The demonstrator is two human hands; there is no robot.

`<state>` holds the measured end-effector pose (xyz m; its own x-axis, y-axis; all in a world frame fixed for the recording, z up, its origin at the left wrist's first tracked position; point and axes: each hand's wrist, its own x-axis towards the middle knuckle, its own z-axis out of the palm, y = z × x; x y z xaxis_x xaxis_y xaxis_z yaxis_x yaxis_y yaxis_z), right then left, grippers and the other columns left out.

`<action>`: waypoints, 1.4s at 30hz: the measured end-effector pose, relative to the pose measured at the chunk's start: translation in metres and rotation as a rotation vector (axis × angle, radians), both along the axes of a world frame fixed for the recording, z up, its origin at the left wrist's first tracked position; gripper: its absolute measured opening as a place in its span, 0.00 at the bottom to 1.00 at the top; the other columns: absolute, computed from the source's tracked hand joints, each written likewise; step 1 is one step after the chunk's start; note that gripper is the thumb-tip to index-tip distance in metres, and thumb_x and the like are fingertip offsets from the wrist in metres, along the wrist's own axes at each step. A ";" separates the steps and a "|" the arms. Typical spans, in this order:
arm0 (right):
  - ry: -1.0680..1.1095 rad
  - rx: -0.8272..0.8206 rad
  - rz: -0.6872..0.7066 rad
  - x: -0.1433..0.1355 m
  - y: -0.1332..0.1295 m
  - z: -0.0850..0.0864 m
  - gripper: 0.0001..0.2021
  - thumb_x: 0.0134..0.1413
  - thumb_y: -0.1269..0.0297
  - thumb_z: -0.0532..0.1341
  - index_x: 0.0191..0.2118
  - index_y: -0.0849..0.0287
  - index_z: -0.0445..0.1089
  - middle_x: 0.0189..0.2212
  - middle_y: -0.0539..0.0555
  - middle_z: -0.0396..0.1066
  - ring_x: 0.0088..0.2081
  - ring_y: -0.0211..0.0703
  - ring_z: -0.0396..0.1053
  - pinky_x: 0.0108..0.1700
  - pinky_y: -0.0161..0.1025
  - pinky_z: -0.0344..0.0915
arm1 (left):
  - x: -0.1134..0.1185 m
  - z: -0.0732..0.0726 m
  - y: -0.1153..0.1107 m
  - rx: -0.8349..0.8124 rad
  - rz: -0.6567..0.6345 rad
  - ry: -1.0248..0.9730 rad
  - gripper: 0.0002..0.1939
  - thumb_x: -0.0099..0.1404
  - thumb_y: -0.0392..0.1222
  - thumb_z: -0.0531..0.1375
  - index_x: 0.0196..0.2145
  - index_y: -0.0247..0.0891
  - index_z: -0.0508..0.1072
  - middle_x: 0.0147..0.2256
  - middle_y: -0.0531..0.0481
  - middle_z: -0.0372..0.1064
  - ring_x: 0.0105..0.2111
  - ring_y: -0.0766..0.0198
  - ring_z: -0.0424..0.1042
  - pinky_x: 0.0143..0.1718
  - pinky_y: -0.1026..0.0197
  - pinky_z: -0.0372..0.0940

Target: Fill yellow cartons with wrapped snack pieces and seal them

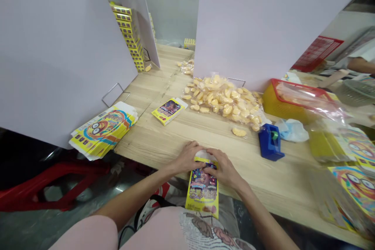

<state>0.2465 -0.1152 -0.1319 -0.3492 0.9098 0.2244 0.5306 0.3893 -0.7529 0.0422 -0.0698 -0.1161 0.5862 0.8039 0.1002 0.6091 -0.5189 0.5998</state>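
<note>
A yellow printed carton [202, 193] lies across the table's front edge, its lower end over my lap. At its far end, by the white flap, my left hand [190, 158] grips the left side with its fingers closed on it. From the opposite side my right hand [220, 165] holds the same end, thumb on the printed face. Just beyond them a second, smaller-looking yellow box [169, 111] lies on the wooden table with a white flap out. A single wrapped yellow piece [239, 132] sits to the right, in front of a pile of the same wrapped pieces [225, 97].
Flat cartons are stacked at the left edge [102, 129] and at the right [356, 187]. A blue tape dispenser [270, 144] stands near a yellow basket with a red rim [299, 86]. White panels [249, 19] rise behind. A red stool [58, 187] is below left. Another person's arm [361, 64] shows far right.
</note>
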 end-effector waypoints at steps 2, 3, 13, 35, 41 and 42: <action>0.027 -0.044 0.062 -0.006 0.003 0.001 0.29 0.48 0.63 0.66 0.57 0.52 0.62 0.52 0.57 0.68 0.52 0.50 0.65 0.54 0.47 0.60 | -0.006 -0.003 -0.010 0.023 0.147 0.033 0.24 0.49 0.49 0.67 0.42 0.36 0.71 0.40 0.45 0.66 0.43 0.53 0.64 0.46 0.54 0.59; 0.032 -0.068 0.087 -0.008 0.004 0.001 0.28 0.48 0.63 0.66 0.57 0.52 0.64 0.51 0.56 0.69 0.50 0.50 0.66 0.52 0.47 0.61 | -0.009 -0.004 -0.016 0.029 0.204 0.056 0.22 0.49 0.49 0.67 0.39 0.36 0.71 0.39 0.45 0.66 0.42 0.52 0.64 0.46 0.53 0.59; 0.073 -0.099 0.131 -0.012 -0.015 0.022 0.20 0.50 0.66 0.64 0.50 0.51 0.68 0.43 0.52 0.74 0.44 0.49 0.70 0.47 0.44 0.64 | -0.003 -0.001 -0.075 -0.389 0.132 -0.560 0.25 0.63 0.42 0.59 0.57 0.40 0.59 0.46 0.45 0.69 0.43 0.58 0.69 0.45 0.57 0.64; 0.745 -0.189 -0.456 -0.011 -0.068 -0.037 0.10 0.54 0.57 0.63 0.38 0.56 0.70 0.41 0.55 0.70 0.42 0.47 0.69 0.44 0.42 0.66 | 0.009 -0.004 -0.064 -0.248 0.177 -0.544 0.08 0.65 0.41 0.56 0.29 0.36 0.66 0.33 0.51 0.61 0.35 0.64 0.63 0.36 0.63 0.59; 0.733 -0.214 -0.360 -0.006 -0.065 -0.021 0.13 0.55 0.59 0.64 0.46 0.53 0.69 0.36 0.52 0.67 0.39 0.44 0.67 0.41 0.39 0.64 | 0.002 -0.011 -0.047 -0.529 0.095 -0.734 0.19 0.58 0.40 0.63 0.47 0.40 0.65 0.35 0.52 0.62 0.33 0.66 0.65 0.34 0.65 0.60; 0.700 -0.211 -0.324 -0.004 -0.066 -0.019 0.10 0.55 0.59 0.63 0.43 0.54 0.71 0.37 0.52 0.67 0.40 0.44 0.67 0.42 0.39 0.64 | -0.001 -0.010 -0.044 -0.514 0.048 -0.681 0.16 0.58 0.40 0.63 0.44 0.38 0.68 0.35 0.52 0.62 0.33 0.66 0.65 0.33 0.65 0.60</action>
<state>0.2421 -0.1808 -0.1512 0.0981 0.9896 0.1055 -0.0297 0.1088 -0.9936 0.0410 -0.1137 -0.1256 0.4946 0.8684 0.0351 0.0442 -0.0654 0.9969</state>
